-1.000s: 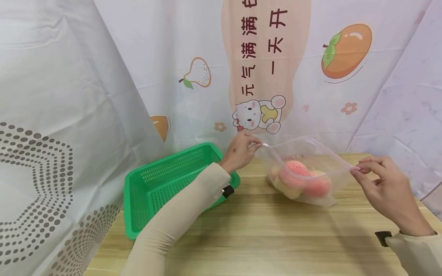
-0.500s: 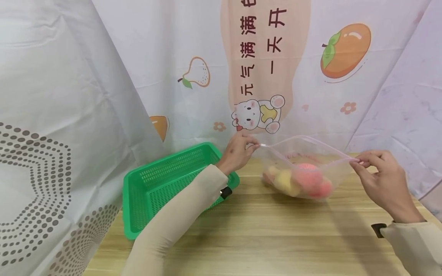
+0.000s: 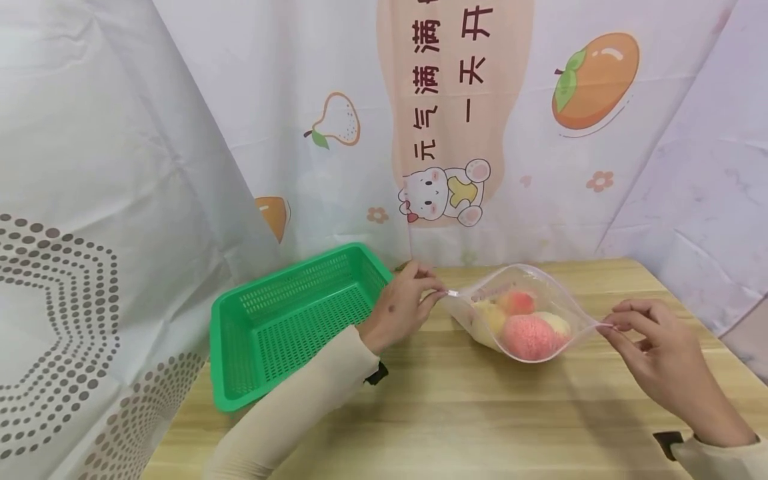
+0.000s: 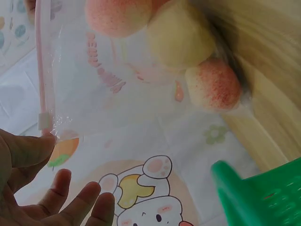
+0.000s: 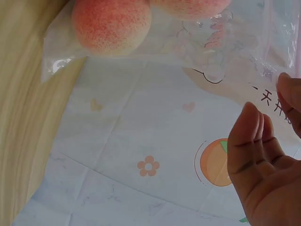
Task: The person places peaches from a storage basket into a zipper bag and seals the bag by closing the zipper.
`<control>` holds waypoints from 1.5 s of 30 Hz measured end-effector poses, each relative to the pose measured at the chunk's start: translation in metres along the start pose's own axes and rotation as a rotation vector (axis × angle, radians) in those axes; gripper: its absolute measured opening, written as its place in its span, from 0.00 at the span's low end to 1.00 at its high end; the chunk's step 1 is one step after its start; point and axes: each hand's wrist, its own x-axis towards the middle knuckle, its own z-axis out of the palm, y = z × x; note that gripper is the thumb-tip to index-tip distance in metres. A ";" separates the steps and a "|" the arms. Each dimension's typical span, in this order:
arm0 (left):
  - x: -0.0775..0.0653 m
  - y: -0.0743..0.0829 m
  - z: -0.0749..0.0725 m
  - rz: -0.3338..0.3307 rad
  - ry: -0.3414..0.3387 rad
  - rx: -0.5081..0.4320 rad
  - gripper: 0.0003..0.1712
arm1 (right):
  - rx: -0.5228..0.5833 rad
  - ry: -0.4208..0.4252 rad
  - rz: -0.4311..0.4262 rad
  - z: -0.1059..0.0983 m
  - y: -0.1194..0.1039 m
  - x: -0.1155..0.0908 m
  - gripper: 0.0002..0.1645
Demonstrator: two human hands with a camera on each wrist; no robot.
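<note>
A clear zip bag (image 3: 480, 291) with a pink rim and several pink and yellow peaches (image 3: 528, 337) inside is held by both hands over the wooden table, its mouth spread wide. My left hand (image 3: 399, 307) pinches the left corner beside the white slider (image 4: 44, 121). At the opposite corner, my right hand (image 3: 657, 360) pinches the rim between thumb and forefinger. In the left wrist view, a yellow peach (image 4: 181, 35) and a pinkish one (image 4: 214, 84) show through the plastic. The right wrist view shows a red-pink peach (image 5: 112, 23) in the bag's lower part.
A green perforated plastic basket (image 3: 240, 393) stands left of the bag, partly behind the left forearm. The wooden table (image 3: 480, 420) reaches back to a printed curtain (image 3: 336, 40). Another patterned cloth (image 3: 120, 133) hangs along the left side.
Both hands have come lower and nearer with the bag. Its mouth now tips toward the head camera and gapes wider, so the peaches show through the opening. The basket stays put.
</note>
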 end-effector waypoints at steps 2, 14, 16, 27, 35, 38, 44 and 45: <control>-0.009 0.001 0.003 0.030 0.000 0.016 0.08 | -0.002 -0.015 0.002 0.000 -0.003 -0.009 0.06; -0.048 -0.005 0.013 0.229 0.096 0.066 0.04 | 0.018 -0.063 0.003 -0.002 -0.013 -0.044 0.23; -0.053 -0.005 0.014 0.257 0.112 0.066 0.04 | 0.011 -0.071 -0.007 -0.003 -0.013 -0.048 0.26; -0.089 -0.017 0.023 0.309 0.144 0.110 0.02 | 0.012 -0.135 -0.025 -0.009 -0.015 -0.073 0.27; -0.107 -0.024 0.033 0.291 0.133 0.101 0.02 | -0.020 -0.164 0.023 -0.011 -0.016 -0.093 0.10; -0.114 -0.025 0.037 0.276 0.112 0.087 0.03 | -0.052 -0.163 0.018 -0.010 -0.015 -0.099 0.13; -0.126 -0.024 0.047 0.275 0.091 0.073 0.05 | -0.160 -0.170 -0.017 -0.009 -0.012 -0.108 0.33; -0.127 -0.023 0.049 0.272 0.089 0.075 0.05 | -0.167 -0.174 -0.014 -0.009 -0.011 -0.110 0.33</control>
